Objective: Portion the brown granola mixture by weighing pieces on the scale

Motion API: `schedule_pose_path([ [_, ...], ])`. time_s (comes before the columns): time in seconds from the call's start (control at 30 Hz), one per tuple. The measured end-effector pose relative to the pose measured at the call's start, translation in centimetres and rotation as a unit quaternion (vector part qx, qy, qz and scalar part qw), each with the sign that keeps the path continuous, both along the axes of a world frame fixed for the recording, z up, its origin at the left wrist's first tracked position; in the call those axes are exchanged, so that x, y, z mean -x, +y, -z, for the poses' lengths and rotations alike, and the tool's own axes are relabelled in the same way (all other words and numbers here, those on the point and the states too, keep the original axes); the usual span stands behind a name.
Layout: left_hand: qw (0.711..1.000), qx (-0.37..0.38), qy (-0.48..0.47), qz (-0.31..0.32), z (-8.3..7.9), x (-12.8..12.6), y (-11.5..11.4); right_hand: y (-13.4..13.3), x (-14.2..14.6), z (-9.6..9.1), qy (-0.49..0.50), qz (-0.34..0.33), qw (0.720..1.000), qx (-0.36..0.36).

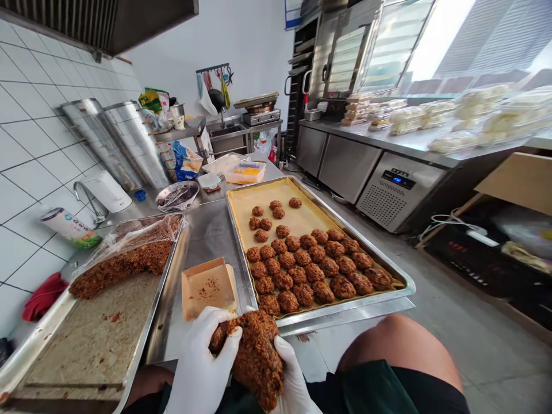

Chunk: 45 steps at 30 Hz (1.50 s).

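Lump of brown, grainy mixture (261,359), right here in front, held above the lap at the near edge of the counter (204,224)! Both hands are on it, and both are gloved in white. The left hand (207,348) grips from the left, thumb and fingers closed around a smaller knob (219,336) at the lump's side; whether that knob is fully parted from the rest, I cannot tell. The right hand (295,376) clasps the other flank, its thumb pressed against the surface.

Just beyond the left hand sits a small brown paper box (194,289), crumbs dotted over its bottom. To the right, what a sight: a big metal baking tray (407,282) lined with tan paper, rounded brown balls (297,273) packed close in rows at the near end, a looser handful farther up, and bare paper behind them!

Over on the left lies a second tray (86,339), stained and flecked with crumbs, a long heap of the same-looking mixture (146,260) banked across its far part under crumpled plastic wrap (123,238). A red cloth (43,296) lies beside it, near the tiled wall (21,138). Farther back come a wrapped bowl (176,195), a blue bag (186,161) and a plastic container with yellow-orange pieces (245,172).
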<state>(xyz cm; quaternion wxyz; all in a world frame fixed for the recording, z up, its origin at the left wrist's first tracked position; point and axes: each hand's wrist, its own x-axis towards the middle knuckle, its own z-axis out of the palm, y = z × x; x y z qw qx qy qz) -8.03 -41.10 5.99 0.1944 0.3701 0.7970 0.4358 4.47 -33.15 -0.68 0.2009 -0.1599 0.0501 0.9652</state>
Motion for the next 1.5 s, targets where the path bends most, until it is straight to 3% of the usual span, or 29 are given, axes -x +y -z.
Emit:
schedule_pose_path([
  [0.1, 0.992, -0.014, -0.118, -0.043, 0.2, 0.7, -0.1, 0.3, 0.1, -0.3, 0.0, -0.012, 1.0, 0.017],
  [0.23, 0.926, -0.107, -0.335, -0.138, -0.4, 2.4, -0.7, 1.4, -0.3, -0.2, -0.001, -0.011, 0.999, 0.039],
  [0.3, 0.906, -0.137, -0.372, -0.152, -0.6, 3.8, -0.8, 1.9, -0.6, 0.2, 0.003, -0.006, 0.999, 0.044],
  [0.37, 0.928, -0.119, -0.321, -0.148, -0.5, 5.4, -0.3, 2.2, -0.8, 0.5, 0.005, -0.006, 0.999, 0.043],
  [0.5, 0.994, 0.011, -0.078, -0.081, 0.5, 8.2, 2.0, 2.1, -1.0, 0.6, 0.012, -0.02, 0.999, 0.034],
  [0.6, 0.993, 0.078, 0.085, 0.035, 0.6, 9.9, 3.3, 1.7, -0.9, 0.5, 0.011, -0.03, 0.999, 0.027],
  [0.67, 0.984, 0.093, 0.136, 0.072, 0.0, 10.9, 3.2, 1.7, -1.0, 0.5, 0.006, -0.036, 0.999, 0.029],
  [0.73, 0.985, 0.09, 0.141, 0.035, -1.1, 11.9, 2.1, 1.7, -1.0, 0.7, 0.008, -0.033, 0.999, 0.031],
  [0.8, 0.99, 0.08, 0.112, -0.04, -2.3, 12.2, 0.6, 1.9, -1.2, 1.0, 0.015, -0.028, 0.999, 0.027],
  [0.87, 0.99, 0.067, 0.068, -0.101, -3.2, 11.2, -0.9, 2.1, -1.4, 1.5, 0.026, -0.03, 0.999, 0.013],
  [0.93, 0.991, 0.05, 0.045, -0.113, -3.3, 8.8, -1.8, 2.2, -1.7, 2.2, 0.043, -0.041, 0.998, -0.005],
  [1.0, 0.995, 0.033, 0.066, -0.068, -2.6, 5.2, -2.0, 2.2, -2.2, 2.9, 0.061, -0.063, 0.996, -0.017],
  [1.1, 0.988, -0.015, 0.145, 0.056, -0.2, -0.5, -1.4, 2.1, -3.1, 3.8, 0.082, -0.088, 0.993, -0.017],
  [1.2, 0.975, -0.06, 0.202, 0.073, 2.5, -4.1, -1.1, 1.8, -3.8, 4.4, 0.113, -0.126, 0.985, -0.019],
  [1.33, 0.974, -0.07, 0.209, 0.055, 4.7, -4.9, -1.7, 1.6, -4.0, 5.3, 0.117, -0.146, 0.982, -0.02],
  [1.5, 0.979, -0.065, 0.169, 0.098, 5.6, -4.0, -3.1, 1.4, -3.8, 6.1, 0.099, -0.136, 0.986, -0.021],
])
